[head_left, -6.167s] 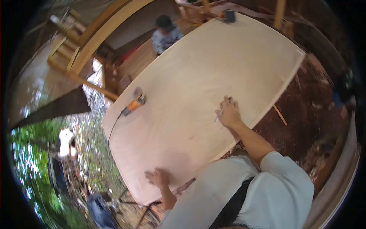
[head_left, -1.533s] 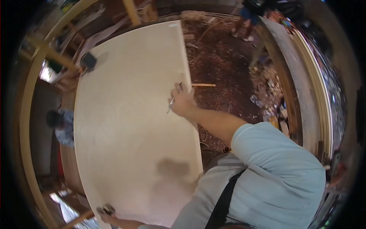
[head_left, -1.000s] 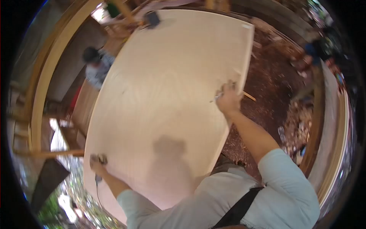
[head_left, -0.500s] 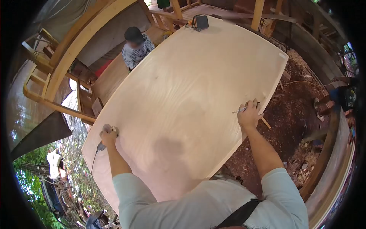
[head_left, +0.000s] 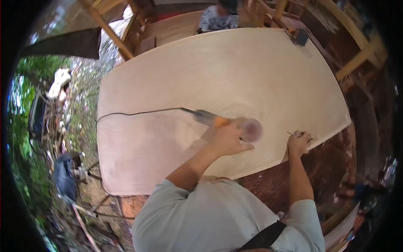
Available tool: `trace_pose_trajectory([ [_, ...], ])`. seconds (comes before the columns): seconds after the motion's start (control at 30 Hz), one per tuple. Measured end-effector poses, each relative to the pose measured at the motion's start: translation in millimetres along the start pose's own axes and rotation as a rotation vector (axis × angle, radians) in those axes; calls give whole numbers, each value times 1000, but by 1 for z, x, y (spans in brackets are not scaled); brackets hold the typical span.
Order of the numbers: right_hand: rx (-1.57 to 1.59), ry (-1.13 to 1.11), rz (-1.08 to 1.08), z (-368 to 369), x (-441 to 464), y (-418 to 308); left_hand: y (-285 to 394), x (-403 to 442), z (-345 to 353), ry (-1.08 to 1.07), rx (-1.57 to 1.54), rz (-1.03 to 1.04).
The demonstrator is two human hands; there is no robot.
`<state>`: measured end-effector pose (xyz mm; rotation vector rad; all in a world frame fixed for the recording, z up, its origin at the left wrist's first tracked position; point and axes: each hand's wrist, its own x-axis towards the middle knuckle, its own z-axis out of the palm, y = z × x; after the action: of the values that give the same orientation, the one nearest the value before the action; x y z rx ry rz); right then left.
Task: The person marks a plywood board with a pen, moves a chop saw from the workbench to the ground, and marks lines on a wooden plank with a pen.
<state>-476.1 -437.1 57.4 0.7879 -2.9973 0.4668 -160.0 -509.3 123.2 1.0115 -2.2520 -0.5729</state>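
A large pale plywood panel [head_left: 159, 92] lies in front of me. Over its middle, my left hand [head_left: 230, 138] grips an angle grinder [head_left: 205, 117] with a grey and orange body, near its head. The round reddish disc [head_left: 252, 129] at the head is smeared by motion, and I cannot tell whether it touches the panel. A black cord [head_left: 142, 112] trails left across the wood. At the panel's near right edge, my right hand [head_left: 298, 144] is closed around a thin pen-like stick [head_left: 292, 134], whose exact kind is unclear.
A person [head_left: 216, 19] in a patterned shirt is beyond the far edge. Another dark and orange power tool [head_left: 300, 38] rests at the far right corner. Wooden frames [head_left: 357, 59] stand at the right. A dark blue bundle [head_left: 65, 174] and litter-strewn ground [head_left: 86, 88] are left.
My view has turned, so the panel appears rotated. My left hand has brought the grinder from the panel's left end to its middle, nearer my right hand, which stays by the edge.
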Motion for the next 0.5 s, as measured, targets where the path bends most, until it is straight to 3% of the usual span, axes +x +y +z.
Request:
trace_pose_trajectory([
  [0.07, -2, 39, -19, 3, 0, 6, 6, 5, 2, -298, -166, 102],
  [0.1, 12, 48, -6, 7, 0, 8, 0, 4, 3, -268, -169, 91],
  [0.17, 33, 56, -17, 6, 0, 5, -23, -1, 8, -345, 223, 265],
  [0.3, 29, -5, 32, 1, 0, -2, -37, -8, 24, -526, 216, 105],
  [0.5, -9, 5, 25, 3, 0, 4, -58, -20, -2, -564, 240, 52],
])
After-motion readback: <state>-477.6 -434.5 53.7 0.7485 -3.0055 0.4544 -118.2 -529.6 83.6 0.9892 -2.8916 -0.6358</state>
